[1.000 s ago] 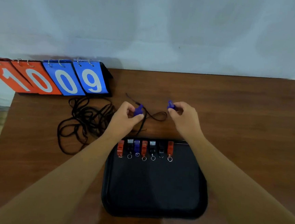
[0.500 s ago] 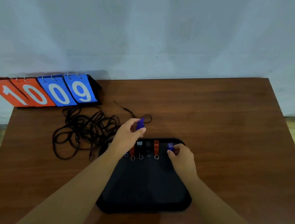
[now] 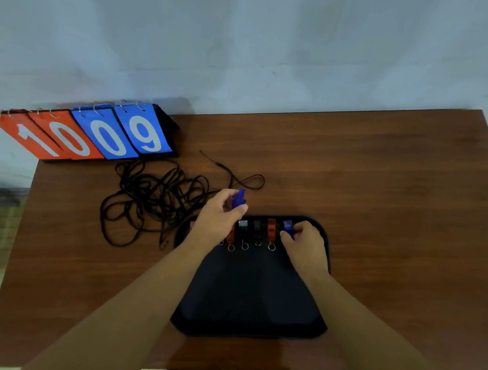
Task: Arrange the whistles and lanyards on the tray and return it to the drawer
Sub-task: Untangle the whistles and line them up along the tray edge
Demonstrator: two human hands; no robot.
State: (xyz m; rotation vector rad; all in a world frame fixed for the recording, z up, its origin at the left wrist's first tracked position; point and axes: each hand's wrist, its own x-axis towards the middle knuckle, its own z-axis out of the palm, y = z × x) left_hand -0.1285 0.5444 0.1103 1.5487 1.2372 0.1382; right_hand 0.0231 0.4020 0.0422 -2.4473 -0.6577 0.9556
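Left hand: the left hand [image 3: 219, 221] hovers over the far left corner of the tray, its grip pinched on the raised blue whistle between thumb and curled fingers.
Raised blue whistle: the raised blue whistle [image 3: 239, 199] sticks up above the left hand's knuckles, clear of the tray and just past its far edge.
Right hand: the right hand [image 3: 305, 246] lies over the far right part of the tray, its grip closed on the low blue whistle with thumb and fingertips.
Low blue whistle: the low blue whistle [image 3: 287, 227] is at the right end of the whistle row, just beside an orange one. Whether it touches the tray floor cannot be told.
Whistle row: the whistle row [image 3: 256, 228] runs side by side along the tray's far edge, showing orange, black with a grey top, black, then orange. The metal rings point toward the person, and the left end is hidden behind the left hand.
Tray: the black tray [image 3: 249, 309] lies flat on the worktop, close to the person's edge.
Lanyards: the tangle of black lanyards [image 3: 153, 197] lies loose on the worktop, left of the tray and reaching near its left rim.
Single lanyard: the single lanyard [image 3: 249, 181], ending in a loop, lies beyond the tray, just behind the left hand.
Scoreboard: the flip scoreboard [image 3: 94, 133] stands at the far left corner, with orange cards reading 1 0 and blue cards reading 0 9.
Worktop: the brown wooden worktop [image 3: 383, 197] stands against a pale wall [image 3: 249, 37].
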